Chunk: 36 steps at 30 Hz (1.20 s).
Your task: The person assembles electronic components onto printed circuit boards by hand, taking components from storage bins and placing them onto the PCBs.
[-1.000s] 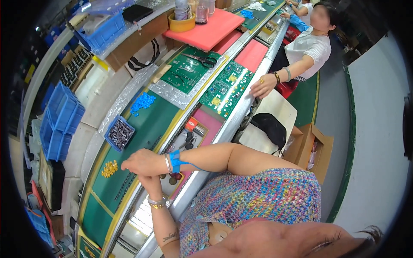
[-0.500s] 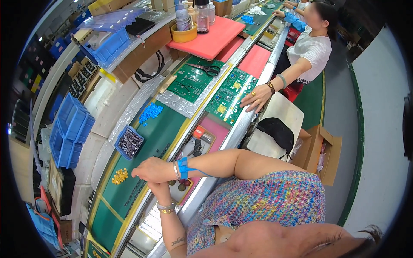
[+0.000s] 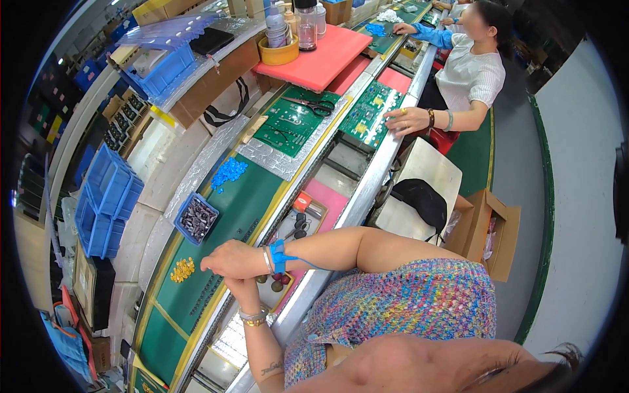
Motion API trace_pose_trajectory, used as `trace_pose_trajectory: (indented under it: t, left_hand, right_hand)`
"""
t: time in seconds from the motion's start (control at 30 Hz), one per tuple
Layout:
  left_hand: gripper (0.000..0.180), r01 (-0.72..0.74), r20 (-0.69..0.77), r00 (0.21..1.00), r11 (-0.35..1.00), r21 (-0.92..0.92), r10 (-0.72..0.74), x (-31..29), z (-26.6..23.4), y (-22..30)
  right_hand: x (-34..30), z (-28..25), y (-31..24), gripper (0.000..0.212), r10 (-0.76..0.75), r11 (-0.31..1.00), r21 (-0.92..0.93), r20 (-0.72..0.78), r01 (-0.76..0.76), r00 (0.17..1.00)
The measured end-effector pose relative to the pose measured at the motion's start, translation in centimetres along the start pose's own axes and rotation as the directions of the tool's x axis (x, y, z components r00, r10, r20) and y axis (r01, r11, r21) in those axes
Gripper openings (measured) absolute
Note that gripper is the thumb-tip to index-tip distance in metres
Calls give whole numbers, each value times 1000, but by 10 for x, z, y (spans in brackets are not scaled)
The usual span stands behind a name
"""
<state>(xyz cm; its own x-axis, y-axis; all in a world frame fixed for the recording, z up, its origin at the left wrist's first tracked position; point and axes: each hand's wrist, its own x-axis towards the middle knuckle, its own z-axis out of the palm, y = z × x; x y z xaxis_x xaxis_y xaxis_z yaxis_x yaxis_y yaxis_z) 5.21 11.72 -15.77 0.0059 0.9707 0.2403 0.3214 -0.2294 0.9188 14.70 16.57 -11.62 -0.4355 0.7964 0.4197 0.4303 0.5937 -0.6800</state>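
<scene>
The right hand [image 3: 234,259], with a blue strap and a silver bangle at its wrist, is reaching over a long green tabletop [image 3: 160,331]. Its fingers are bending together in a loose curl, and whether they are pinching anything I cannot tell. The left hand [image 3: 243,289] is lying underneath, overlapped by the right one; its fingers are hidden, so I cannot tell whether they are apart or gripping.

Just beyond the right fingertips, a loose heap of small glossy yellow pieces [image 3: 183,269] is sitting on the surface. Farther past the hand, a blue rectangular plastic bin [image 3: 196,218] is holding many small dark grey-purple parts, and beyond that a heap of small bright blue pieces [image 3: 228,174] is lying loose. Narrow rows of tiny dark components [image 3: 208,293] are running along the near side, showing on either side of the hands.

As far as can be judged, those components are already standing lined up, while the yellow and blue pieces are lying unarranged and the bin is holding plenty.
</scene>
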Motion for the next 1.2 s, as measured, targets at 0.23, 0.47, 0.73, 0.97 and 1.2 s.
trace_pose_trajectory:
  t: [0.23, 0.47, 0.73, 0.97, 1.2]
  left_hand:
    - [16, 12, 18, 1000, 1000, 4, -12, 0, -2, -5]
    - [17, 13, 13, 1000, 999, -37, -12, 0, 0, -3]
    - [17, 4, 20, 1000, 1000, -1, -4, 2, 0, -3]
    - [17, -25, 34, 999, 999, 37, 23, 4, -2, -9]
    - [37, 113, 47, 992, 994, 10, -113, -16, -9, -7]
  right_hand:
    - [1, 2, 0, 18, 27, 1000, 14, 20, -27, 999]
    - [0, 1, 0, 18, 16, 1000, 1, 11, -16, 1000]
    - [2, -2, 1, 18, 12, 1000, -2, 15, -12, 1000]
    - [1, -1, 1, 19, 6, 1000, -3, -5, -6, 1000]
    - [-4, 0, -7, 23, 8, 998, 63, 66, -12, 998]
